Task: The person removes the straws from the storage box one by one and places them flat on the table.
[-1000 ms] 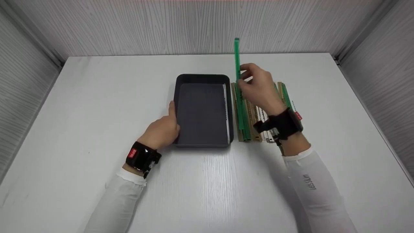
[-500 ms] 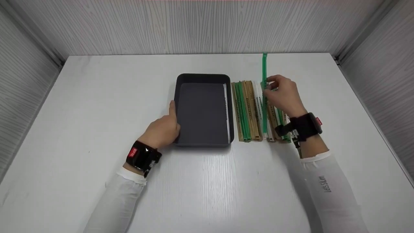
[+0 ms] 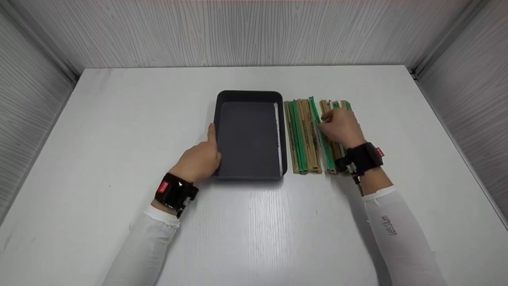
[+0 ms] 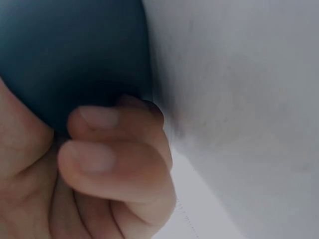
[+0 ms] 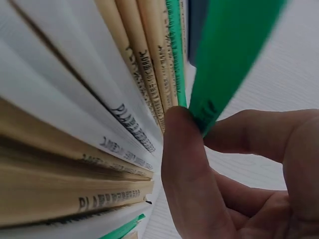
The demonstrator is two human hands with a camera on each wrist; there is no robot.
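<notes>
At the dark grey tray's (image 3: pixel 250 178) left side, my left hand (image 3: pixel 197 159) grips the wall, index finger stretched along the rim. The left wrist view shows its curled fingers (image 4: pixel 119 169) against the dark tray (image 4: pixel 75 45). My right hand (image 3: pixel 342 126) pinches a green paper-wrapped straw (image 3: pixel 324 147) between thumb and fingertips. That straw (image 5: pixel 229 55) stands close up in the right wrist view. It lies slanted over a row of wrapped straws, brown (image 3: pixel 305 131), green (image 3: pixel 297 135) and white, several with printed text.
Inside the tray one white wrapped straw (image 3: pixel 278 139) lies along the right wall. The straw row sits right beside the tray on the white table (image 3: pixel 254 230). Grey wood-grain panels (image 3: pixel 246 31) rise behind and at both sides.
My right hand carried the green straw right from near the tray, then lowered it from standing tall onto the row, shifting slightly left and nearer. The left hand and tray stayed put.
</notes>
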